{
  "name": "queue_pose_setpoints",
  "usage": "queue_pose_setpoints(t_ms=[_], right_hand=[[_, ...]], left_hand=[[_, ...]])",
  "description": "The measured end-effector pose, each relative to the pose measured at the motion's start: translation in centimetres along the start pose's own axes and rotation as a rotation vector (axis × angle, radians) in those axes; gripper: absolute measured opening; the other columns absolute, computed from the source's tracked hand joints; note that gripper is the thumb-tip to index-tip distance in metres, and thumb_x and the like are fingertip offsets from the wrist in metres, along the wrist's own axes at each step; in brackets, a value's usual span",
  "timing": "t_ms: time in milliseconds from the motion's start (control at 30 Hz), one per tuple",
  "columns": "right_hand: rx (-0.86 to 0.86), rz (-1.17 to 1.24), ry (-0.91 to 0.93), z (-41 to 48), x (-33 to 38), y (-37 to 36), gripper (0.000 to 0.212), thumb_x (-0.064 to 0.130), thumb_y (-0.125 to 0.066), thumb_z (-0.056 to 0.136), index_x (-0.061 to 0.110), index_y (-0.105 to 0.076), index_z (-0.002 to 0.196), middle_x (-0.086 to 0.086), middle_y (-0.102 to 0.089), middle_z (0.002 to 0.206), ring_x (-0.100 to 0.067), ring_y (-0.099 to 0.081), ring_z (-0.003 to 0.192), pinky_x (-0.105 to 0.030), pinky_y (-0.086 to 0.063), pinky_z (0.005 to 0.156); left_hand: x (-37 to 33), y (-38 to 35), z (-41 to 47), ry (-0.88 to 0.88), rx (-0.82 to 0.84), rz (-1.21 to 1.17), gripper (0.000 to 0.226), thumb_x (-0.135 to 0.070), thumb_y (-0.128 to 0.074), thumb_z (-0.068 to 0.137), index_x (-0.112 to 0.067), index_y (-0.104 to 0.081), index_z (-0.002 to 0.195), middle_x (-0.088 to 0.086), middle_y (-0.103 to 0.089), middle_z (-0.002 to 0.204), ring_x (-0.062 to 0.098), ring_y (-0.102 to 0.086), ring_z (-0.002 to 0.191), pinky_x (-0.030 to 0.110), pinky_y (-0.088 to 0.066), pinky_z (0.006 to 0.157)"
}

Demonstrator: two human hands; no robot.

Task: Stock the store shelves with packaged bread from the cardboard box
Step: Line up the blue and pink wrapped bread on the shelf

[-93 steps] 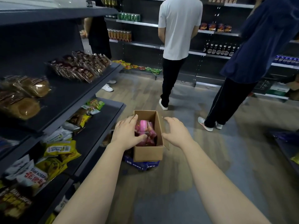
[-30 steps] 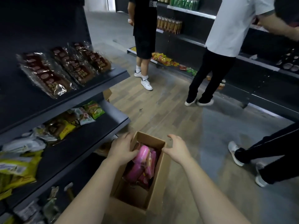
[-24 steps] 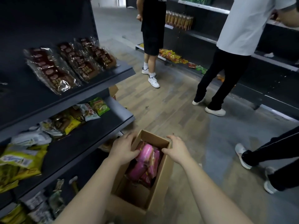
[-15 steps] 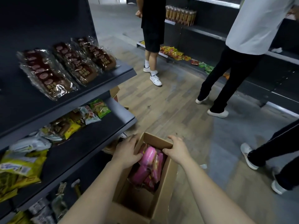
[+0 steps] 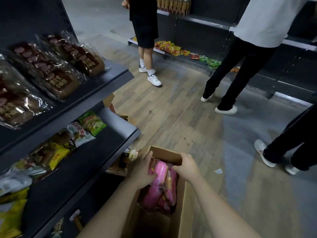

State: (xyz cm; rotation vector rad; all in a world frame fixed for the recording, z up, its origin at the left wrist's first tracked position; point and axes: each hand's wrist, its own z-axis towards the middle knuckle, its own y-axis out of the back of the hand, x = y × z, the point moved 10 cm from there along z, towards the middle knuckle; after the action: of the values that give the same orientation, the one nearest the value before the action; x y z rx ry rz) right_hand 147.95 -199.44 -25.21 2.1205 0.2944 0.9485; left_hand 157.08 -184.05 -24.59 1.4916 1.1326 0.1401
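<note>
While three other people are standing about the aisle, the person next to me is leaning over a cardboard box [image 5: 165,156] low beside the shelving. I cannot tell whether it is resting on the floor [image 5: 171,117] or being carried. It is a narrow oblong of plain brown board, open at the top, and its long axis is pointing straight away from the person's body.

Pink bread packs [image 5: 160,188] are lying in the box's far half, lengthwise along that same axis. They are glossy, rounded and soft-looking, and are crowding against each other.

The left hand [image 5: 141,170] is curling its fingers over the box's left wall near the far left corner. Its thumb side is pressing against the nearest pink pack, but I cannot tell whether it is pinching that pack. The right hand [image 5: 187,167] is gripping the rim at the far right corner, fingers hooking inside.

To the left, brown loaves [image 5: 56,78] in crinkly clear wrap are lying on the upper shelf [image 5: 109,73], reaching toward its front edge. On the lower shelf [image 5: 109,140], shiny green, white and yellow snack bags [image 5: 91,123] are lying in a row toward its back edge. Both shelves are dark, flat metal.
</note>
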Motion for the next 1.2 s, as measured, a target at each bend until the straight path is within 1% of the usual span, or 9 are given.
queue_pose_setpoints(t_ms=[100,233,367,500,733,900,1033,1067,1200], right_hand=[[0.027,0.03,-0.039,1.7,-1.7,-3.0,0.064,0.022,-0.068,0.082,0.012,-0.047,0.141,-0.011,-0.049,0.137,-0.024,-0.047,0.128,-0.023,-0.034,0.102],[0.086,0.054,-0.104,3.3,-4.8,-7.9,0.063,0.024,-0.066,0.084,0.01,-0.044,0.141,-0.013,-0.046,0.134,-0.026,-0.049,0.125,-0.024,-0.035,0.101],[0.124,0.111,-0.148,4.8,-7.4,-12.5,0.088,0.04,-0.069,0.065,0.009,-0.038,0.142,-0.015,-0.048,0.132,-0.031,-0.05,0.124,-0.028,-0.04,0.098],[0.142,0.093,-0.164,6.6,-9.3,-16.1,0.086,0.031,-0.074,0.081,0.005,-0.026,0.147,-0.017,-0.041,0.142,-0.032,-0.041,0.132,-0.029,-0.034,0.104],[0.138,0.127,-0.229,9.2,-11.7,-20.6,0.089,0.028,-0.072,0.081,0.007,-0.018,0.15,-0.02,-0.039,0.143,-0.035,-0.038,0.134,-0.035,-0.033,0.11],[0.113,0.172,-0.242,9.9,-13.2,-22.4,0.103,0.029,-0.072,0.081,0.02,0.0,0.154,-0.024,-0.03,0.147,-0.042,-0.039,0.132,-0.043,-0.032,0.112],[0.062,0.216,-0.271,9.7,-14.0,-22.5,0.065,0.046,-0.041,0.097,0.035,-0.009,0.153,-0.02,-0.034,0.145,-0.039,-0.041,0.13,-0.046,-0.03,0.111],[0.075,0.185,-0.282,9.6,-14.1,-22.6,0.065,0.051,-0.036,0.097,0.037,-0.006,0.153,-0.018,-0.035,0.144,-0.038,-0.042,0.129,-0.045,-0.027,0.111],[0.109,0.133,-0.29,8.9,-13.3,-21.4,0.074,0.038,-0.05,0.094,0.034,-0.002,0.151,-0.023,-0.037,0.136,-0.04,-0.047,0.122,-0.044,-0.036,0.106]], left_hand=[[1.6,-2.7,1.6,0.006,0.005,-0.031,0.093,-0.037,-0.07,0.083,-0.021,-0.016,0.157,-0.001,-0.015,0.163,0.017,-0.014,0.149,0.031,-0.016,0.12],[3.5,-6.8,3.1,0.024,-0.007,-0.032,0.095,-0.04,-0.072,0.081,-0.023,-0.017,0.156,-0.003,-0.019,0.162,0.017,-0.021,0.148,0.032,-0.022,0.12],[4.6,-10.8,3.9,0.032,0.003,-0.002,0.095,-0.047,-0.068,0.083,-0.024,-0.014,0.157,-0.006,-0.018,0.162,0.015,-0.019,0.147,0.027,-0.016,0.118],[6.6,-15.6,4.8,0.07,0.056,-0.054,0.094,-0.049,-0.067,0.084,-0.023,-0.012,0.157,-0.002,-0.019,0.162,0.017,-0.022,0.146,0.025,-0.018,0.116],[9.4,-19.9,5.9,0.071,0.093,-0.029,0.092,-0.053,-0.062,0.088,-0.019,-0.01,0.157,0.002,-0.018,0.162,0.019,-0.018,0.148,0.024,-0.009,0.116],[10.4,-21.1,6.0,0.061,0.07,-0.061,0.091,-0.051,-0.059,0.09,-0.02,-0.006,0.157,0.0,-0.015,0.163,0.02,-0.014,0.149,0.02,-0.009,0.115],[10.7,-21.4,5.9,0.058,0.064,-0.086,0.093,-0.05,-0.062,0.089,-0.019,-0.006,0.157,-0.001,-0.011,0.164,0.016,-0.009,0.15,0.017,-0.004,0.113],[10.7,-21.4,5.8,0.062,0.067,-0.088,0.094,-0.05,-0.062,0.089,-0.019,-0.005,0.157,-0.001,-0.009,0.164,0.016,-0.008,0.15,0.017,-0.004,0.114],[10.4,-20.3,5.3,0.083,0.07,-0.077,0.095,-0.051,-0.063,0.088,-0.02,-0.005,0.157,-0.001,-0.009,0.164,0.018,-0.006,0.151,0.023,-0.005,0.117]])
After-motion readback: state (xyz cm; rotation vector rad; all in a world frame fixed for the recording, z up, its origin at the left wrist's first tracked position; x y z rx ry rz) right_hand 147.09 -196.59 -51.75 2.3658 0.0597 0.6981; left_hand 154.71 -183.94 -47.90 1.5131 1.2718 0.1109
